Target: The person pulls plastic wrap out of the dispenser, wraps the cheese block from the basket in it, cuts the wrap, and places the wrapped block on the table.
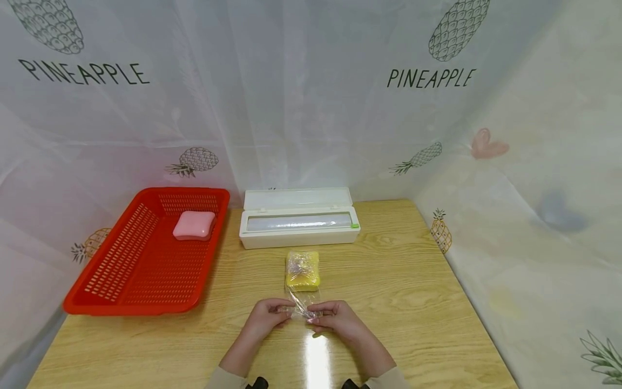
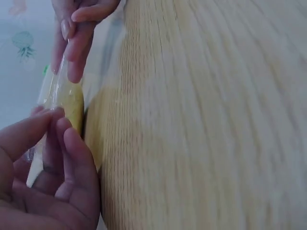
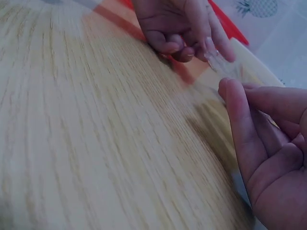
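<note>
Head looks down — close wrist views share film [image 1: 300, 307]

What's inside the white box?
A roll of film lies in the box, whose lid stands open. Whatever is beneath the roll is covered, so I can't see it.

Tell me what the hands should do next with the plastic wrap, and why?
Probably fold the loose end of the wrap over the yellow sponge. The left hand and right hand pinch that end, which sticks out past the sponge's near side.
</note>
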{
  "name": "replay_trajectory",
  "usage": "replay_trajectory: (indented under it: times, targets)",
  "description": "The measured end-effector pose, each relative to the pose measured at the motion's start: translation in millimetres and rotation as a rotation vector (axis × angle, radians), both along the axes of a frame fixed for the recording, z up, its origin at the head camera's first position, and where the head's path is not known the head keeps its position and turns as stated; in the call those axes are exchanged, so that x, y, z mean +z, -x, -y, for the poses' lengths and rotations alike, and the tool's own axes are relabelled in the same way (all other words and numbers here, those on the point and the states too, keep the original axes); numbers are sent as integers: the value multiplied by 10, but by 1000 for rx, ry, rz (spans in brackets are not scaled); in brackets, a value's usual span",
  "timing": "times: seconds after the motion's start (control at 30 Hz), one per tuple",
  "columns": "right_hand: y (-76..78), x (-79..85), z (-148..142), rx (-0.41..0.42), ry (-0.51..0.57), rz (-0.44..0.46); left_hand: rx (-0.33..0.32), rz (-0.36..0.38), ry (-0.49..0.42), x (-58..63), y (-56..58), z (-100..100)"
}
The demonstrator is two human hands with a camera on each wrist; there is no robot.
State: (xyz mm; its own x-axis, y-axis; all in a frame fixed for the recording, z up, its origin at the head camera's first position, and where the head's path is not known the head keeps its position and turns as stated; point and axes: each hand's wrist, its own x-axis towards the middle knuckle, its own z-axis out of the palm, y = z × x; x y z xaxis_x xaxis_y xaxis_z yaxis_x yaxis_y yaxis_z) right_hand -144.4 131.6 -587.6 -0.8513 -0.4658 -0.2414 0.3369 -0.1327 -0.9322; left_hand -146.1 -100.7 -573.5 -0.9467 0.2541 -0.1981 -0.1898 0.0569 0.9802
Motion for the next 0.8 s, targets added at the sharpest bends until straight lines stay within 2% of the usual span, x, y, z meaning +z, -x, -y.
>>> replay_trajectory:
  times: [0.07, 0.17, 0.33, 0.43, 0.53, 0.7, 0.8]
  targets:
    - [21, 5, -32, 35, -4, -22, -53, -48, 57, -3, 17, 18]
    - [55, 11, -79, 80, -2, -44, -105, -76, 86, -8, 48, 57]
    - [99, 36, -118, 91, -43, -110, -143, -117, 74, 10, 93, 100]
    - [127, 53, -94, 55, -89, -160, -131, -131, 75, 41, 109, 98]
    - [162, 66, -49, -4, -129, -185, -102, -152, 113, 82, 132, 83]
    - [218, 120, 5, -106, -171, -268, -55, -244, 244, 132, 193, 59]
    - [251, 180, 20, -168, -235, -342, -18, -307, 303, 157, 226, 48]
